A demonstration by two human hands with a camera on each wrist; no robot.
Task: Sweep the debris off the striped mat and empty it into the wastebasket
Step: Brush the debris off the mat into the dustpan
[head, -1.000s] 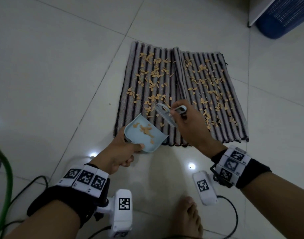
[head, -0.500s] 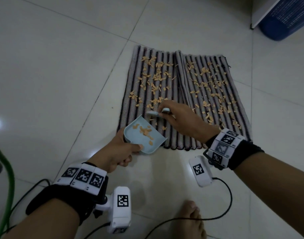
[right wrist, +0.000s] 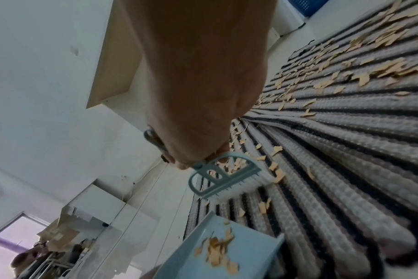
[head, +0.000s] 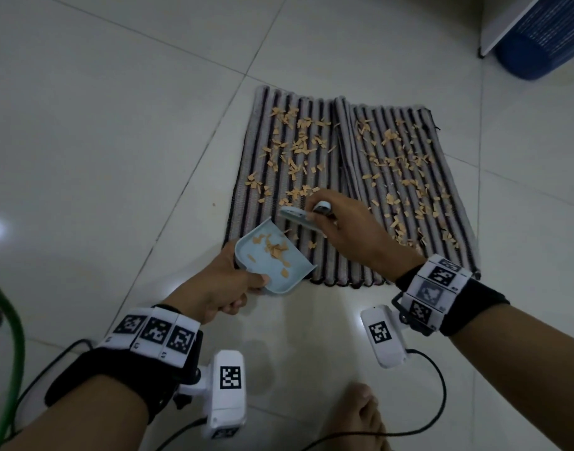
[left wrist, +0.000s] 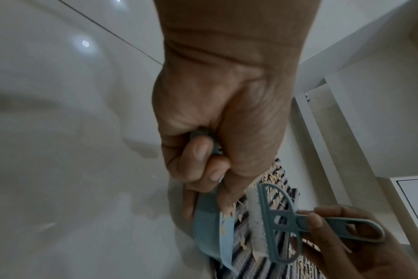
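Observation:
The striped mat [head: 360, 255] lies on the tiled floor, strewn with tan debris chips [head: 298, 148]. My left hand [head: 227, 288] grips the handle of a light blue dustpan [head: 272, 258], whose open edge sits on the mat's near left part with several chips inside. My right hand [head: 347, 229] grips the handle of a small blue brush [head: 295, 216], bristles down on the mat just beyond the pan. The same brush [right wrist: 223, 174] and dustpan [right wrist: 227, 251] show in the right wrist view; in the left wrist view the brush [left wrist: 274, 224] stands beside the pan [left wrist: 212, 232]. A blue wastebasket [head: 545, 37] stands at the far right.
A white furniture panel [head: 510, 17] stands next to the wastebasket. Black cables [head: 435, 402] trail over the floor near my bare foot [head: 363, 418]. A green hose [head: 9, 353] curves along the left edge. Bare tiles [head: 100, 141] surround the mat.
My right hand carried the brush from over the pan's mouth out onto the mat and laid it lower and flatter. The left hand and dustpan stayed in place.

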